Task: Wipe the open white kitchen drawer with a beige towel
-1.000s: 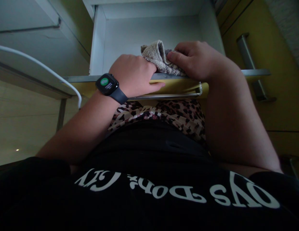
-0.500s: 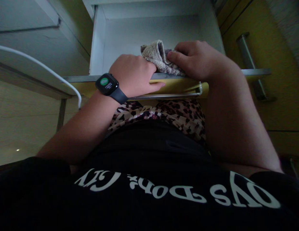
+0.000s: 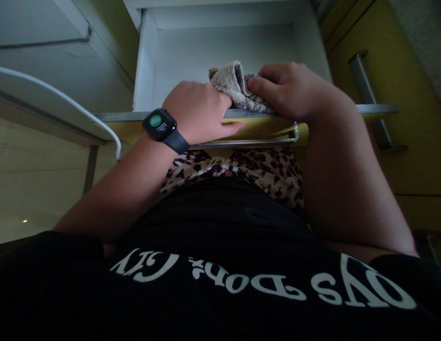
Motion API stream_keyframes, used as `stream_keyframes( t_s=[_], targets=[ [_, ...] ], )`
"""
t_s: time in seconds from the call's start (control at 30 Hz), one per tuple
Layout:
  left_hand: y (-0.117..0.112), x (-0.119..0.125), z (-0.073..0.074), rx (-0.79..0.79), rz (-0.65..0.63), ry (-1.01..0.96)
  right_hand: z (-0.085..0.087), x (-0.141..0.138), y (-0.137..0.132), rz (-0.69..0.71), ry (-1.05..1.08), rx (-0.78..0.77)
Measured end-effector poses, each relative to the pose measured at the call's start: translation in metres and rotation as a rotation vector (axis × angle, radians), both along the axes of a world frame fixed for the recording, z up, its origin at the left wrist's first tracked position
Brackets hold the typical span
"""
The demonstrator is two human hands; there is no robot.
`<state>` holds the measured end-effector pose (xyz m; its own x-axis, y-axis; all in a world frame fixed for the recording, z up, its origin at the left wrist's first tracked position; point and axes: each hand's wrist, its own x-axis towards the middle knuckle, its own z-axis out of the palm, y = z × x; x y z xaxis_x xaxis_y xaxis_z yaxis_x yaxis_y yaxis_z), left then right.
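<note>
A white drawer [image 3: 220,47] with a yellow front is pulled out before me. My left hand [image 3: 201,111], with a black watch on its wrist, grips the drawer's front edge. Its thumb lies along the outside of the front, and its fingers curl over into the drawer, their tips hidden. A crumpled beige-and-grey cloth [image 3: 230,81] bunches up against the inner side of the front edge. Closed on the cloth's right end is my right hand [image 3: 291,90], thumb on top and other fingers mostly out of sight.
A metal bar handle [image 3: 248,142] runs along the drawer front, close to my lap. Yellow cabinet doors with an upright handle [image 3: 364,76] stand on the right. At the left a white cable [image 3: 64,97] hangs past a pale cabinet panel [image 3: 35,28].
Almost nothing differs. Both hands and the cloth keep their places at the drawer's front edge; the whole view has shifted very slightly.
</note>
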<state>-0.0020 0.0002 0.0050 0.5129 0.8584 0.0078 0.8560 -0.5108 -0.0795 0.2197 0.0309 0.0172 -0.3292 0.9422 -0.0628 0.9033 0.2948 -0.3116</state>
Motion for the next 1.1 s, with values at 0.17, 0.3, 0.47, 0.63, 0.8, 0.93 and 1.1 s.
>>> stream_keyframes(
  t_s=[0.17, 0.3, 0.47, 0.63, 0.8, 0.93, 1.1],
  targets=[
    [0.0005, 0.0003, -0.0001, -0.053, 0.029, -0.055, 0.0005, 0.0001, 0.0001, -0.001, 0.000, -0.008],
    [-0.0016, 0.0000, 0.0015, -0.072, 0.034, -0.079, 0.0015, 0.0003, -0.0001, -0.004, 0.005, -0.018],
    [-0.0010, -0.0005, -0.0004, -0.069, 0.036, -0.084, 0.0008, -0.0006, 0.0011, -0.006, 0.004, -0.007],
    [0.0013, -0.0007, -0.0020, -0.055, 0.034, -0.065, 0.0001, 0.0005, 0.0024, -0.009, 0.006, -0.013],
    [0.0026, -0.0001, -0.0017, -0.070, 0.038, -0.093, 0.0003, 0.0010, 0.0011, -0.011, 0.017, -0.010],
    [0.0019, 0.0007, -0.0005, -0.060, 0.045, -0.091, 0.0012, 0.0000, 0.0001, -0.026, 0.022, -0.026],
    [0.0011, 0.0001, 0.0005, -0.049, 0.040, -0.079, 0.0015, 0.0000, -0.0011, -0.006, 0.028, -0.010]
  ],
)
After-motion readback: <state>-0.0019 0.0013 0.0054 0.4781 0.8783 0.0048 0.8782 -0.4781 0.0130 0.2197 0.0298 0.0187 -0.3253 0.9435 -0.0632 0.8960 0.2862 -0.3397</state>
